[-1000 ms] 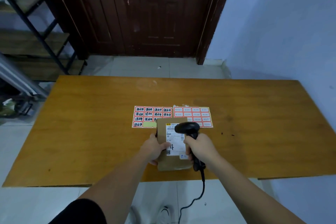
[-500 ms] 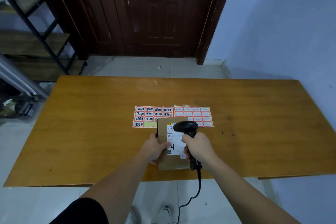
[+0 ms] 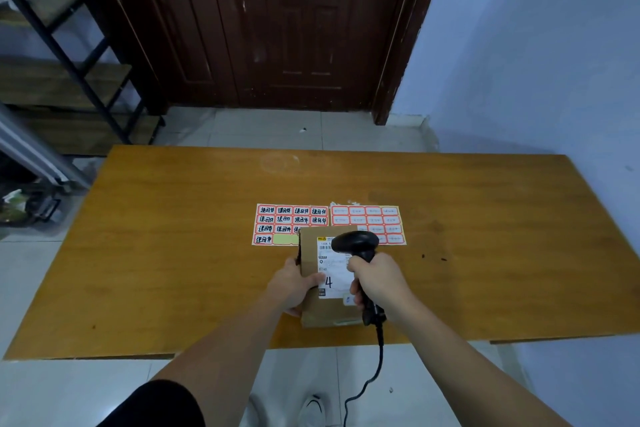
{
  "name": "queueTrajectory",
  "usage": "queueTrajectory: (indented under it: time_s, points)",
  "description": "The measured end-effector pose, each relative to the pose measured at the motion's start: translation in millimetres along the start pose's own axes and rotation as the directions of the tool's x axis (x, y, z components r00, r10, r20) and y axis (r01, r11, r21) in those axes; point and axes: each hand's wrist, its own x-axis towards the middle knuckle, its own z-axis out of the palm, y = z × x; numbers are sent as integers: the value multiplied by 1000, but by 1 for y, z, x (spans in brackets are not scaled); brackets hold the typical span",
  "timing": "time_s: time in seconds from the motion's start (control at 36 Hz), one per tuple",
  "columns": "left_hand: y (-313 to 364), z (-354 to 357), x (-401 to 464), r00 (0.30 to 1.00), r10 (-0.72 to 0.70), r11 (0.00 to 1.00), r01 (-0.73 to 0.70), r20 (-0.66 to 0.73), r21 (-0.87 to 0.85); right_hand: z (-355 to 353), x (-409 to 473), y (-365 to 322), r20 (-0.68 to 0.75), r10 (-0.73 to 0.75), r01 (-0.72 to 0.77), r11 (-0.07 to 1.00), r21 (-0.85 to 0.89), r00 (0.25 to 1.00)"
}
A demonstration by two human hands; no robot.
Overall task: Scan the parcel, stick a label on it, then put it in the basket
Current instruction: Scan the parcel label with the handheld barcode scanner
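A brown cardboard parcel (image 3: 309,255) with a white shipping label marked "4" is held above the near middle of the wooden table (image 3: 156,253). My left hand (image 3: 291,284) grips its left side, thumb on the label. My right hand (image 3: 379,282) holds a black corded barcode scanner (image 3: 355,242), whose head points down at the top of the parcel's label. Behind the parcel lie two sheets of red-bordered stickers: the left sheet (image 3: 282,220) has handwritten black text, the right sheet (image 3: 374,218) faint print. No basket is in view.
A dark wooden door (image 3: 277,28) stands behind the table, and a blue wall (image 3: 536,45) runs along the right. A black metal shelf rack (image 3: 62,55) is at the far left. The scanner cable (image 3: 375,371) hangs over the table's near edge to the tiled floor.
The scanner head and my right hand have shifted slightly left and toward the parcel's label. The parcel stays in my left hand, almost still.
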Motion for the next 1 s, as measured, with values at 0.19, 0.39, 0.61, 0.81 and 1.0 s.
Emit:
queueTrajectory:
  time_s: [0.19, 0.39, 0.61, 0.81, 1.0]
  points:
    - [0, 2, 1, 1000, -10, 1000, 10, -5, 5, -1, 3, 3, 7, -14, 14, 1000, -14, 1000]
    - [0, 2, 1, 1000, 0, 1000, 0, -6, -7, -22, 20, 14, -55, -86, 76, 984, -161, 995]
    - [-7, 3, 3, 999, 35, 999, -36, -16, -13, -64, 57, 53, -186, -45, 11, 984, -179, 982]
    - [-9, 6, 4, 997, 54, 998, -52, -58, 25, -78, 87, 101, -191, 28, -83, 955, -283, 981]
    - [-8, 7, 3, 996, 49, 998, -47, -71, 35, -77, 110, 123, -201, 64, -118, 955, -272, 978]
